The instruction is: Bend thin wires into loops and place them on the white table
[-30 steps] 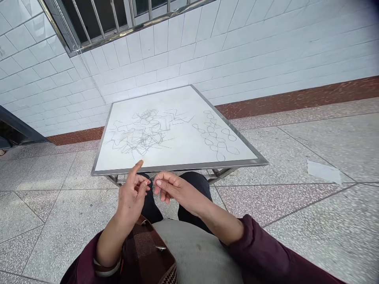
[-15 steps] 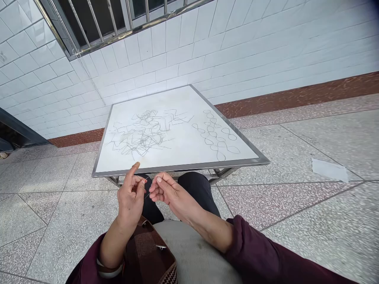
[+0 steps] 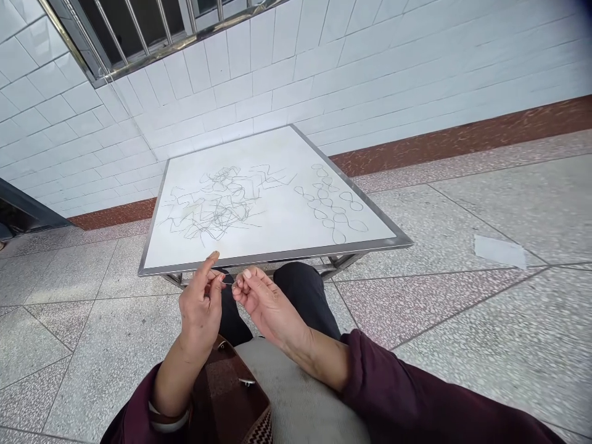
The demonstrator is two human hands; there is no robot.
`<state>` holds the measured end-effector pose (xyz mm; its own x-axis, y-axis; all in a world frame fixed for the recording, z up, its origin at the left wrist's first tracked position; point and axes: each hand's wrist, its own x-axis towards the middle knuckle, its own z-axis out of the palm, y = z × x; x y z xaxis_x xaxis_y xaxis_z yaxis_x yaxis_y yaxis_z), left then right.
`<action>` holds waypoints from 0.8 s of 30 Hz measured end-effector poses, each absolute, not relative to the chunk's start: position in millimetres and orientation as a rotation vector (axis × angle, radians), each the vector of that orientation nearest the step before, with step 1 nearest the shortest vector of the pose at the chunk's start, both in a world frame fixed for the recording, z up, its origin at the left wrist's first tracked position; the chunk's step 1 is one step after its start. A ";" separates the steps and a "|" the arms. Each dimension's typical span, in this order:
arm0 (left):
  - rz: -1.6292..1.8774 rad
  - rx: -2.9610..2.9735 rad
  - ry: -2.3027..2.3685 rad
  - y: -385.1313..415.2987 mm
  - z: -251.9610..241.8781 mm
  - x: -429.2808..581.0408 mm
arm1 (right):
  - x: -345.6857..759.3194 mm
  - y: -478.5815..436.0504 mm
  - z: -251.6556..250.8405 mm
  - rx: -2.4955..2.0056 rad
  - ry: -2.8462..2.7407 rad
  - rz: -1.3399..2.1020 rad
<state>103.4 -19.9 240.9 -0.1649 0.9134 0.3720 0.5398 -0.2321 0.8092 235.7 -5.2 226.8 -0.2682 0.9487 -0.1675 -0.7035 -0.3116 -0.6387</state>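
Observation:
Just in front of the table's near edge, my left hand (image 3: pixel 200 310) pinches a thin wire (image 3: pixel 228 283) between thumb and fingers, with the index finger pointing up. My right hand (image 3: pixel 272 306) grips the other side of the same wire in its closed fingertips. Only a short stretch of wire shows between the hands; its full shape is hidden by my fingers. Beyond them, a tangled pile of bent wires (image 3: pixel 224 213) lies on the left of the white tabletop (image 3: pixel 272 231). Several wire loops (image 3: pixel 340 217), partly shaped like figure eights, lie on the right.
The table has a grey metal rim (image 3: pixel 300 253) and stands against a white tiled wall (image 3: pixel 259 92). A barred window (image 3: pixel 143 31) is above left. A brown bag (image 3: pixel 226 388) rests at my lap. A white strip (image 3: pixel 499 251) lies on the floor at right.
My hands have drawn slightly closer together, and the wire between them sits differently, now showing as a short span. The whole view has shifted a little.

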 end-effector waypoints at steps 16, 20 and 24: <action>1.332 1.584 1.476 -0.3 239.4 116.6 | 245.5 3.9 212.4 -0.460 -0.332 1.875; 1.327 1.421 1.412 2.3 243.0 120.8 | 247.1 4.1 206.6 -0.395 -0.344 1.851; 1.286 1.383 1.399 4.5 248.6 120.3 | 248.9 5.1 201.2 -0.354 -0.411 1.868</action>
<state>120.3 4.5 248.6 -0.1131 0.9858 0.1245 0.2072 -0.0991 0.9733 248.9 5.1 201.2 -0.3201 0.9465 -0.0421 -0.8413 -0.3044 -0.4467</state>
